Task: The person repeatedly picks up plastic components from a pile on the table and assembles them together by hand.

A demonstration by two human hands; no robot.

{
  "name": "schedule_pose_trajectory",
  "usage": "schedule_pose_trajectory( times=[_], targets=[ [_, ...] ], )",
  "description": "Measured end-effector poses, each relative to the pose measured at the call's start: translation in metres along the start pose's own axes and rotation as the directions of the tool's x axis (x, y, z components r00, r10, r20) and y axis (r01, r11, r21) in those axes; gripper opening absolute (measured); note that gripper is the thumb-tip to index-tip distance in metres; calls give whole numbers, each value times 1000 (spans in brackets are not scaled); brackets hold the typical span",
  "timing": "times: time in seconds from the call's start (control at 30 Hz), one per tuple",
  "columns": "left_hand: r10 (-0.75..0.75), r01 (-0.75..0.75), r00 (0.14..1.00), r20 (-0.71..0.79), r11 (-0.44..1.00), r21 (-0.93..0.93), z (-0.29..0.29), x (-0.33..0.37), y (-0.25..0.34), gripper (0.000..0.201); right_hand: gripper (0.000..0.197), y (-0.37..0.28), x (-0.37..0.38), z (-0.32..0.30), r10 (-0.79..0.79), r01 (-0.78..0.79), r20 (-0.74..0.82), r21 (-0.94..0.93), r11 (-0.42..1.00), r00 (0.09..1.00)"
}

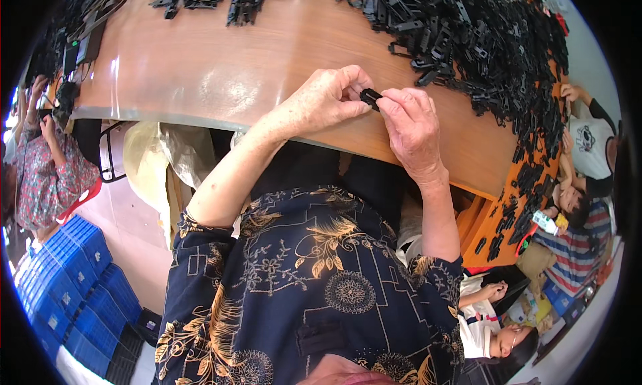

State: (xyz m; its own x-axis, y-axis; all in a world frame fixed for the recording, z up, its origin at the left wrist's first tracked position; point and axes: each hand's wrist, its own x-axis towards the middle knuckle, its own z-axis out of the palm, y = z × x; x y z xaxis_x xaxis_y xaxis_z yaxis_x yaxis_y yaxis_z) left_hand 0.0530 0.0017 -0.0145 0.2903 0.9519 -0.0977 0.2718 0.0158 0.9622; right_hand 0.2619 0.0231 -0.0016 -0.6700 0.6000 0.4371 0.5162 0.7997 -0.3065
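Note:
A small black plastic piece [370, 98], its exact kind not clear, is held above the table's near edge. My left hand [319, 103] pinches one end of it between thumb and fingers. From the other side, my right hand [413, 127] grips the opposite end with thumb and fingertips. My fingers cover part of the piece. Beyond and to the right of my hands spreads a large heap of black plastic parts [461, 40], long and narrow with slots in them.
The wooden table [214, 64] has a clear sheet over it. More black parts [247, 0] lie along its far side. Blue crates [73, 271] stand stacked at lower left. A person in a flowered top [53, 164] sits at left; other people [592, 144] are at right.

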Motion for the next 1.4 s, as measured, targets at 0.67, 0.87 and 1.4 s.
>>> schedule_pose_trajectory(
  times=[0.67, 0.87, 1.4],
  targets=[
    [272, 397, 725, -633, 586, 706, -143, 7, -43, 44, 23, -65, -10, 21, 248, -233, -2, 334, 913, 969],
    [209, 409, 772, -600, 559, 721, -143, 21, -47, 36, 22, -68, -14, 14, 359, -346, 40, 388, 855, 933],
    [186, -217, 976, -115, 889, -402, -25, -50, 0, 43, 17, -60, 0, 10, 543, -450, 458, 879, -159, 703]
  ],
)
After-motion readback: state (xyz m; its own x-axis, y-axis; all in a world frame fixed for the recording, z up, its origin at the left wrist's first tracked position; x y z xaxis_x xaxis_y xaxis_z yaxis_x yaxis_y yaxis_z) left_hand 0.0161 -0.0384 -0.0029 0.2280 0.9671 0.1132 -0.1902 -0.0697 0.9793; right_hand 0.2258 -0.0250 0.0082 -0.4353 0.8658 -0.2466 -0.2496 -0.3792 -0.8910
